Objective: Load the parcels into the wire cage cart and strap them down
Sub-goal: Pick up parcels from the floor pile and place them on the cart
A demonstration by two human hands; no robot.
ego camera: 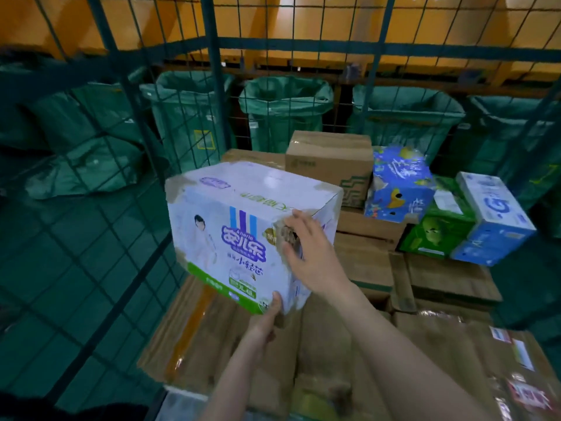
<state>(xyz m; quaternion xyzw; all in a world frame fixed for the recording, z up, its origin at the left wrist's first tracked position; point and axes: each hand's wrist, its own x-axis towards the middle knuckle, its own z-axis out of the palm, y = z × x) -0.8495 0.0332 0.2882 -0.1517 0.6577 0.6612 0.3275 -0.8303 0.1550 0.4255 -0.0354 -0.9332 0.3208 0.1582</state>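
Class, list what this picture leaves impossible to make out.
Head view: fingers of the left hand, hidden under the white box.
Head view: floor of the wire cage cart, covered by brown cartons.
Head view: shipping labels, blurred, cut by the right edge.

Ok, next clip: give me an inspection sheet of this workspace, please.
Surface: flat brown cartons cover the floor of the wire cage cart.
Job's things: white carton tilted, in both hands; brown carton, blue box, green box, blue-white box at the back right; no strap seen.
Clutter: nothing seen.
Grippers: left hand grips the white carton's lower corner; right hand lies spread against its right side.
Cables: nothing seen.
Surroundings: green sacks beyond the mesh, orange structure above.
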